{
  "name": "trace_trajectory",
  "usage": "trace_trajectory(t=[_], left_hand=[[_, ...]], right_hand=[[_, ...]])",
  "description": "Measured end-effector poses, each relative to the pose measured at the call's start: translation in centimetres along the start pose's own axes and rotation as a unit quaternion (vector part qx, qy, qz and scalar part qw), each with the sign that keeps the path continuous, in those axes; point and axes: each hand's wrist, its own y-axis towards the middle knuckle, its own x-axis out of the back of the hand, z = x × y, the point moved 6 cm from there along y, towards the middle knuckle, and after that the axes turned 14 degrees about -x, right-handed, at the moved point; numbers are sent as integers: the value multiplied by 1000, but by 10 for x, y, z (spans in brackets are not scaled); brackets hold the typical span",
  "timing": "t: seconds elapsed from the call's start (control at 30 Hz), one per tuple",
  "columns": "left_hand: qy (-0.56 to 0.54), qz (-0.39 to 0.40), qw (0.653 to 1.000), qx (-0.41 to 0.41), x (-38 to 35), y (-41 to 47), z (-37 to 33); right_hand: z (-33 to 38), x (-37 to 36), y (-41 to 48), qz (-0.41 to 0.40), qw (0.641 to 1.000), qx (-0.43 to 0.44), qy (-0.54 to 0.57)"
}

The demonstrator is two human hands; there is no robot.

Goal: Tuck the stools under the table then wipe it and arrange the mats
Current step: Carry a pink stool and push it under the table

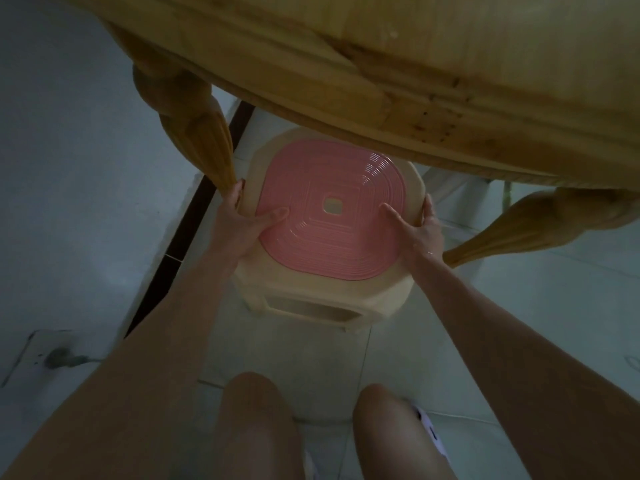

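A cream plastic stool point(322, 306) with a ridged pink seat point(332, 220) stands on the floor, its far part under the edge of the wooden table point(398, 64). My left hand point(242, 220) grips the stool's left rim, thumb on the pink seat and fingers curled over the side. On the opposite rim my right hand point(420, 230) holds the same way, thumb lying on the seat. The stool sits between two carved table legs, one at the left point(197, 126) and one at the right point(526, 220).
Pale tiled floor point(519, 323) with a dark strip point(183, 237) running along the wall at the left. A wall socket with a plug point(52, 356) is at the lower left. My knees point(256, 410) are at the bottom of the view.
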Motion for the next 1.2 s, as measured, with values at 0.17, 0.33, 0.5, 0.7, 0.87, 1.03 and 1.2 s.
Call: trace_trajectory(t=[0.17,0.33,0.5,0.7,0.87,1.03,1.2], left_hand=[[-2,-38,999,17,-5,-33,-1],[-3,-56,998,33,-5,-50,0],[-21,-67,997,20,-5,-48,0],[-6,-78,997,20,-2,-41,3],[5,-79,997,11,-2,-37,3],[19,-76,997,16,-2,-39,1],[30,-65,997,23,-3,-49,-4]], right_hand=[[-13,1,-20,-9,1000,-8,24],[-30,-3,-36,-36,998,-17,43],[-28,-4,-36,-44,998,-7,54],[-24,-6,-36,-39,998,-4,58],[-22,-8,-34,-32,998,-7,55],[-21,-6,-37,-27,998,-6,57],[-21,-3,-46,-17,998,-2,60]])
